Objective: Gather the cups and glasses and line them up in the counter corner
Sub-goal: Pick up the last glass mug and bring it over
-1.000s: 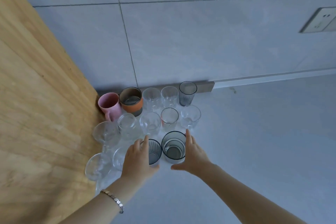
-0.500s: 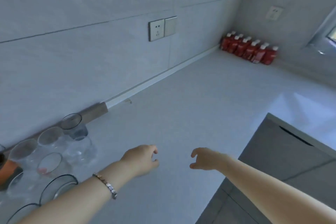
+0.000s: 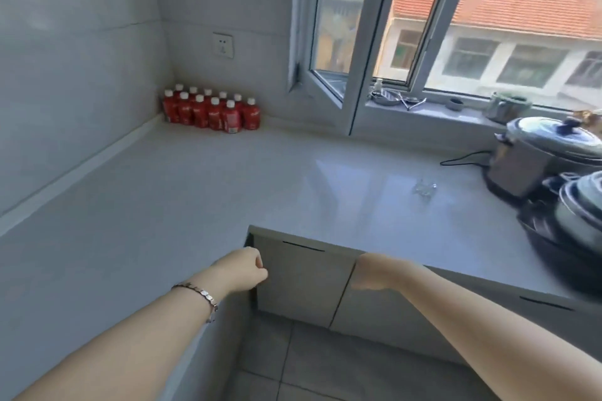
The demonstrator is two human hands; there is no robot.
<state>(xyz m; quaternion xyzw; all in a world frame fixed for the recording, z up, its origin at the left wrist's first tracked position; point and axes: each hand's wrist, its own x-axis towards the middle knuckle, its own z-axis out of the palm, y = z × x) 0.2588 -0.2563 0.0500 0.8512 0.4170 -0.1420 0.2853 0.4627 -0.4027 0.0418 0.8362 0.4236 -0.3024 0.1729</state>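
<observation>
Your left hand (image 3: pixel 242 270) hangs loosely curled and holds nothing, just off the near edge of the tabletop (image 3: pixel 163 198); your right hand (image 3: pixel 369 272) is foreshortened and blurred in front of the cabinet doors (image 3: pixel 303 277), so I cannot tell whether its fingers are spread or curled, though nothing shows in it. The one task piece in sight looks like a small clear glass (image 3: pixel 424 188) out on the right part of the tabletop, well apart from both hands and short of the cookers (image 3: pixel 537 156) at the right edge. Glare washes over it, so you cannot make out whether it is upright, tipped or even a glass at all. Treat it as light, hard, slick and fragile: take it around the wall with fingers and thumb, not by the rim. No lined-up cups appear here; the far corner holds only red bottles (image 3: pixel 211 111).
</observation>
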